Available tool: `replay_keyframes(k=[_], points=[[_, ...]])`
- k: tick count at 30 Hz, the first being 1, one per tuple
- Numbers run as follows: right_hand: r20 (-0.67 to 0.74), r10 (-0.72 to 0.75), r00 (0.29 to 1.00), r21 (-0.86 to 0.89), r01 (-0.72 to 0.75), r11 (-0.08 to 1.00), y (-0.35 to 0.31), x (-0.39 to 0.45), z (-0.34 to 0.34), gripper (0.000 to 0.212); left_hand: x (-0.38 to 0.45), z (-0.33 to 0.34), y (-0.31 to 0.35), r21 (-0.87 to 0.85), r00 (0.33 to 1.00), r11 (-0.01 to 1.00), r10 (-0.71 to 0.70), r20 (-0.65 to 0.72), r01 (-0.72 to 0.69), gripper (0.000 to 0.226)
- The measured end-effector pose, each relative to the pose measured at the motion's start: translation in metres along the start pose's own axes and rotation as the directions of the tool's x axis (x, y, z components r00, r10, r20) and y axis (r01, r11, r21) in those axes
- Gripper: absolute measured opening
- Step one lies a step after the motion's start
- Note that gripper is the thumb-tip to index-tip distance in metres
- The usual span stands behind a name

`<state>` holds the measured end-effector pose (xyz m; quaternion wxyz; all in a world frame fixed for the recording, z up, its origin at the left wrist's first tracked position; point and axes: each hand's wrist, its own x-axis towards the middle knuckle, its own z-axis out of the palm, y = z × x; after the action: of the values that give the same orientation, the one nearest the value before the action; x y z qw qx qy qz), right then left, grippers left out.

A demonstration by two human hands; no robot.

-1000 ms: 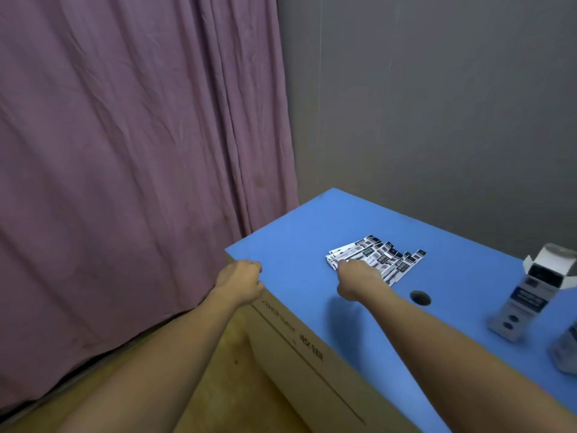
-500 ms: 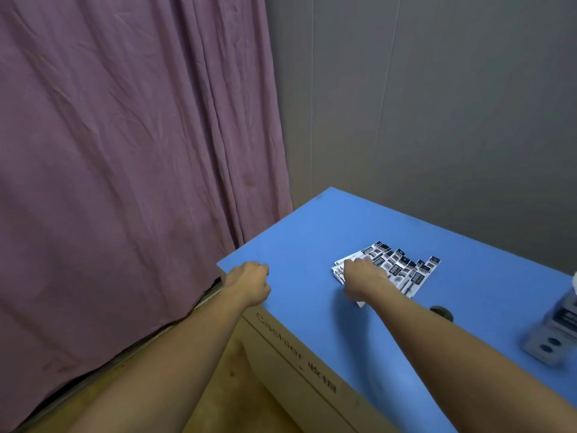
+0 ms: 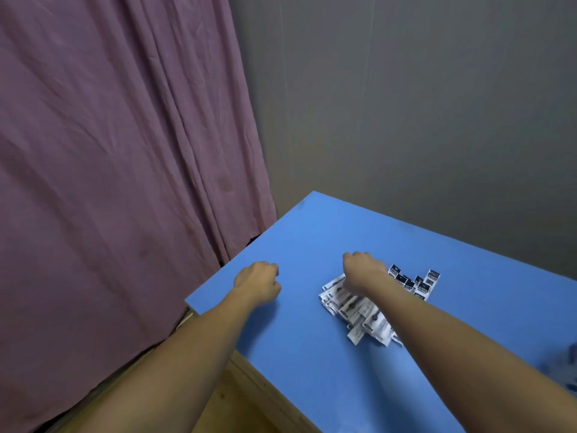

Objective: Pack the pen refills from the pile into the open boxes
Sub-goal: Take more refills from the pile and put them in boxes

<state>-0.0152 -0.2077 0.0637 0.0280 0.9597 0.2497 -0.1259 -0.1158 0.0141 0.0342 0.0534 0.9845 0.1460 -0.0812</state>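
Head camera view, looking down at a pile of pen refills (image 3: 359, 307) in small white packets with black printing. The pile lies on a blue tabletop (image 3: 312, 354), and every place below is given relative to that pile. The packets overlap in a loose fan; their dark-labelled ends stick out on the far right side of the pile, and their pale ends point toward the viewer.

The right hand (image 3: 363, 270) sits on the far edge of the pile, knuckles up, fingers curled down onto the packets. Whether it actually grips any packets cannot be told, because the fingertips are hidden under the hand. The bare right forearm crosses over the right part of the pile and covers some of it.

The left hand (image 3: 257, 281) is to the left of the pile, well apart from it, near the tabletop's left edge. It is clenched into a loose fist and holds nothing that can be seen.

No open box is plainly visible. A blurred grey and white shape (image 3: 565, 367) at the frame's edge, far to the right of the pile, cannot be identified.

Left of the pile, past the table edge, hangs a mauve curtain (image 3: 109, 167). Behind the pile is a plain grey wall (image 3: 421, 104). Below the table's near edge, a wooden panel (image 3: 265, 398) shows.
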Motion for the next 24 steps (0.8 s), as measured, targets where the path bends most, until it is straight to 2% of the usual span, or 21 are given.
replay_keyframes(k=[7,14,19,24], points=[[-0.041,0.167,0.985,0.049,-0.165,0.985,0.057,0.001,-0.007,0.039,0.041,0.009,0.061,-0.103,0.99,0.986,0.134,0.031,-0.13,0.026],[-0.037,0.276,0.961,0.103,-0.271,0.957,0.092,-0.011,-0.007,0.036,0.06,0.024,0.124,-0.25,0.971,0.947,0.228,0.073,-0.204,0.037],[-0.035,0.312,0.949,0.122,-0.306,0.944,0.104,-0.018,-0.006,0.034,0.064,0.034,0.146,-0.204,0.977,0.96,0.206,0.057,-0.191,0.036],[-0.031,0.326,0.945,0.129,-0.32,0.939,0.109,-0.021,-0.002,0.034,0.067,0.03,0.148,-0.284,0.992,0.955,0.109,0.056,-0.089,0.021]])
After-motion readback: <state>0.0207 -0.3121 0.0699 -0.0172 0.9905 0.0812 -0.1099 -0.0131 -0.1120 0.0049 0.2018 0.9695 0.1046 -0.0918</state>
